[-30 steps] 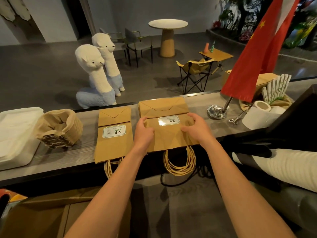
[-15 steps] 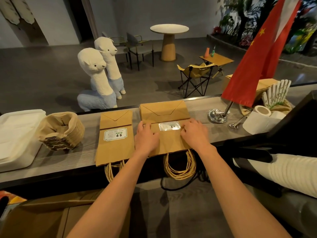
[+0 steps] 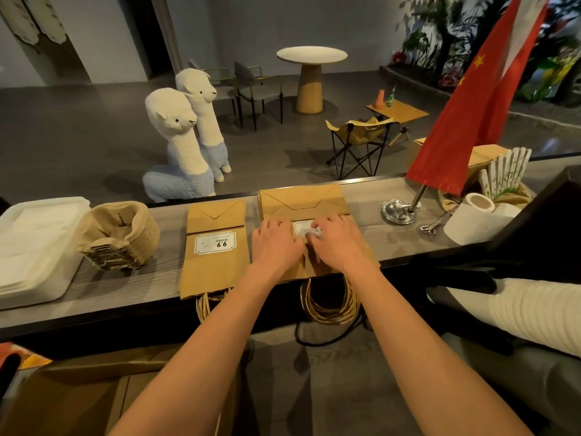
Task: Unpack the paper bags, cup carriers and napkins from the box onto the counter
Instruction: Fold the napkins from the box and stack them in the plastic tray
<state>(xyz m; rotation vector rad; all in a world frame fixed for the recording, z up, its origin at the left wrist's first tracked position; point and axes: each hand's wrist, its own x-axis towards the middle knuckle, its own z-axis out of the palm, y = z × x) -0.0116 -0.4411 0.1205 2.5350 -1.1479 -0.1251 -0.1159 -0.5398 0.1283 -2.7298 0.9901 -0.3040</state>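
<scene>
Two stacks of flat brown paper bags lie on the grey counter [image 3: 371, 212]. The smaller stack [image 3: 213, 262] is on the left, and its twine handles hang over the front edge. The larger stack [image 3: 301, 201] is on the right. My left hand [image 3: 276, 242] and my right hand [image 3: 338, 239] rest flat on the larger stack, close together, partly covering its white label. A stack of brown pulp cup carriers [image 3: 119, 236] sits further left. The open cardboard box [image 3: 72, 394] is below the counter at lower left.
A white lidded container [image 3: 34, 250] stands at the counter's left end. To the right are a red flag [image 3: 462, 121] in a metal base [image 3: 397, 210], metal tongs [image 3: 437, 220], a paper roll [image 3: 468, 218] and a holder of white sleeves [image 3: 506, 171]. A dark machine [image 3: 540, 228] blocks the right.
Both hands have slid inward and forward over the larger bag stack, coming closer together and partly covering its label. The bags have stayed in place.
</scene>
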